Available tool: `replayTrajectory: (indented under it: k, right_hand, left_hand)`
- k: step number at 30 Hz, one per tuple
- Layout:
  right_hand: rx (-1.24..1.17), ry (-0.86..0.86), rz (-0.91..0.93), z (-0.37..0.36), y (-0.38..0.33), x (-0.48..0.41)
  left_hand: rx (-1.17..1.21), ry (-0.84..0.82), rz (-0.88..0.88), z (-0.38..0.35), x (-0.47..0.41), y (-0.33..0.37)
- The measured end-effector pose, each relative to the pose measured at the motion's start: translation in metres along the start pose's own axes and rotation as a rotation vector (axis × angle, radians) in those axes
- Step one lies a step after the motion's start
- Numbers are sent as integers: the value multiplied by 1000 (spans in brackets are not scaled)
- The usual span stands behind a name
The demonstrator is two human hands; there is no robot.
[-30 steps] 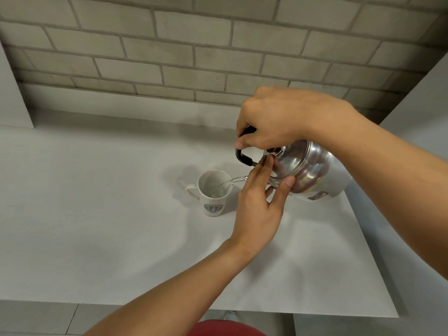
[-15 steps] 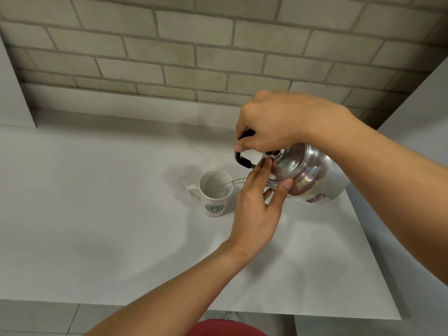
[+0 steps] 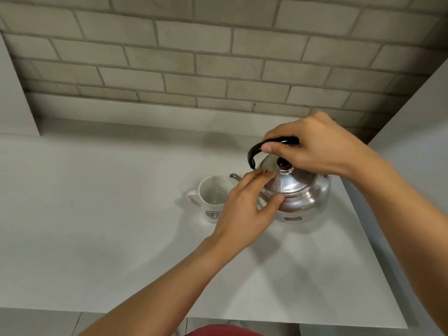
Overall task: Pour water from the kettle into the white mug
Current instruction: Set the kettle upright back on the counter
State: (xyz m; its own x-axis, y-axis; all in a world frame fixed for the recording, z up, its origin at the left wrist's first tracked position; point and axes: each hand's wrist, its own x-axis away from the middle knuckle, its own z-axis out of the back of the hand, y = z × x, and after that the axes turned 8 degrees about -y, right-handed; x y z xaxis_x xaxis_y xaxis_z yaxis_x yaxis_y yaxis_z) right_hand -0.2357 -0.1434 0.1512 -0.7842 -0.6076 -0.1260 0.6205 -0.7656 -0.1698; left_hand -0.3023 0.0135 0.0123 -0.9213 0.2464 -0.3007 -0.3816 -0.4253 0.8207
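A shiny steel kettle (image 3: pixel 303 195) with a black handle stands nearly upright on the white counter (image 3: pixel 97 214), just right of the white mug (image 3: pixel 213 197). The mug has a green logo, its handle points left, and water shows inside it. My right hand (image 3: pixel 312 151) grips the kettle's black handle from above. My left hand (image 3: pixel 244 204) rests on the kettle's left side, fingers on the lid edge and thumb against the body, covering most of the spout. Only the spout tip (image 3: pixel 234 176) shows, above the mug's far rim.
A grey brick wall (image 3: pixel 218 57) runs behind the counter. White side panels rise at the far left (image 3: pixel 14 93) and at the right (image 3: pixel 412 117). The counter's front edge (image 3: pixel 242 320) lies near my body.
The kettle has swung back from its tilt over the mug to nearly upright and moved lower, down by the counter. The water stream has stopped. Both hands stayed on the kettle.
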Motion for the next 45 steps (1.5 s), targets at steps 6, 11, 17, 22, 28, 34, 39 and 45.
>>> replayTrajectory:
  k: [6, 11, 17, 22, 28, 34, 39, 45]
  right_hand:
    - [-206, 267, -84, -23, 23, 36]
    - [-354, 361, -155, -36, 40, 54]
    - [-428, 377, -199, -46, 51, 60]
    - [-436, 370, -209, -56, 78, 60]
    - [-580, 353, -288, -82, 125, 56]
    - [-664, 332, -251, -104, 146, -2]
    - [-581, 384, -344, -126, 170, -56]
    - [-619, 294, -443, -158, 195, -96]
  left_hand:
    - [33, 177, -18, 12, -13, 5]
    - [9, 37, 36, 15, -34, 9]
    - [-68, -14, 30, 8, -50, 13]
    - [-140, 19, 73, -1, -67, 9]
    - [-134, 116, 108, 9, -106, -5]
    - [-222, 122, 90, 26, -157, -34]
    - [-207, 29, 150, 33, -202, -67]
    - [-118, -40, 307, 31, -238, -110]
